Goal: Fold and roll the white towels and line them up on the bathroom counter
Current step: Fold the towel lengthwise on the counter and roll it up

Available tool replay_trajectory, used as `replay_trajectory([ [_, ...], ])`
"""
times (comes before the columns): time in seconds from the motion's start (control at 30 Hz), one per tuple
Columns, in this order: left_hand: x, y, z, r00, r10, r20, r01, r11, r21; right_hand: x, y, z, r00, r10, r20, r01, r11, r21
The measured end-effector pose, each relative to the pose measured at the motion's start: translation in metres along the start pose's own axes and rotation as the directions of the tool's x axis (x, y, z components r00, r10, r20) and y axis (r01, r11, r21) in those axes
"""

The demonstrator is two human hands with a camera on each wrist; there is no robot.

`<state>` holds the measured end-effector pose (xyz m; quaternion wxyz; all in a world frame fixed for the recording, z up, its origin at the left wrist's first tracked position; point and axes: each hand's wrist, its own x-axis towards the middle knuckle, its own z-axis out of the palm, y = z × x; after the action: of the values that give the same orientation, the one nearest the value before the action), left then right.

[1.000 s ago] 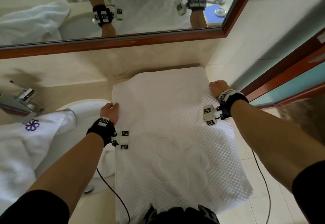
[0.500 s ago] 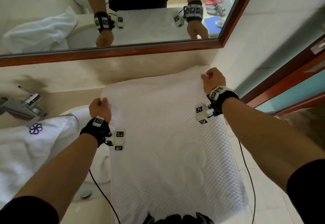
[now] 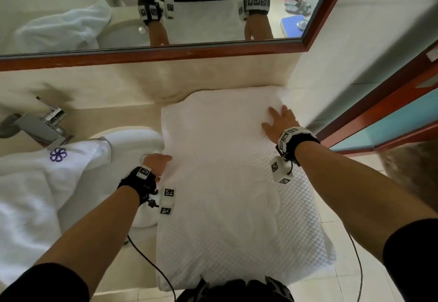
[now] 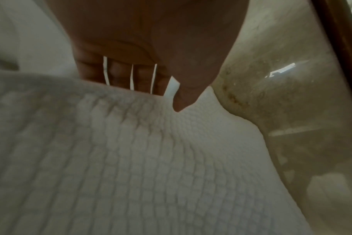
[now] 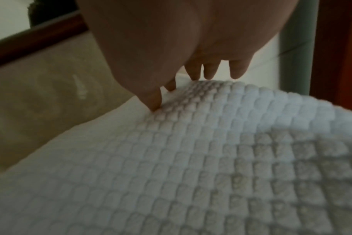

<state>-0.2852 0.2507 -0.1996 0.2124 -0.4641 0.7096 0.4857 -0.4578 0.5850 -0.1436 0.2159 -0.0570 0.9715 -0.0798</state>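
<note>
A white waffle-weave towel (image 3: 225, 202) lies flat on the counter and hangs over its near edge. My right hand (image 3: 277, 120) rests on its far right part with fingers spread and straight; the right wrist view shows the fingertips (image 5: 209, 74) touching the towel (image 5: 191, 159). My left hand (image 3: 156, 159) sits at the towel's left edge, beside the sink. In the left wrist view its fingers (image 4: 119, 73) are straight and dip behind a hump of towel (image 4: 131, 159), with the thumb tip touching the cloth. A second white towel (image 3: 35, 195) with a purple flower mark lies crumpled at the left.
A chrome faucet (image 3: 40, 126) and white sink basin (image 3: 132, 139) are left of the towel. The wood-framed mirror (image 3: 166, 53) runs along the back wall. A side wall and red-brown door frame (image 3: 379, 112) close off the right. Tiled floor shows below the counter.
Both hands gripped the towel's side edges and slid it toward the back wall. They have let go: the right hand lies flat, the left has drawn back along the left edge.
</note>
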Motion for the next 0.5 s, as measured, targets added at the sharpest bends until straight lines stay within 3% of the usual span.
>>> replay_trajectory([
  [0.13,-0.014,-0.015,0.004,0.998,0.04,-0.044,-0.039,0.999,0.007,-0.02,-0.012,-0.002,0.998,-0.008,-0.066,0.009,1.0,0.015],
  [0.27,-0.029,-0.043,0.005,0.998,0.005,-0.063,-0.011,0.996,-0.088,-0.061,-0.035,0.021,0.981,-0.191,-0.026,0.189,0.981,-0.043],
  [0.4,-0.052,-0.072,0.006,0.996,-0.004,-0.086,-0.016,0.974,-0.225,-0.107,-0.065,0.06,0.923,-0.385,0.031,0.386,0.921,-0.056],
  [0.5,-0.081,-0.101,0.008,0.997,-0.005,-0.078,-0.017,0.96,-0.28,-0.134,-0.086,0.091,0.863,-0.482,0.151,0.497,0.863,-0.093],
])
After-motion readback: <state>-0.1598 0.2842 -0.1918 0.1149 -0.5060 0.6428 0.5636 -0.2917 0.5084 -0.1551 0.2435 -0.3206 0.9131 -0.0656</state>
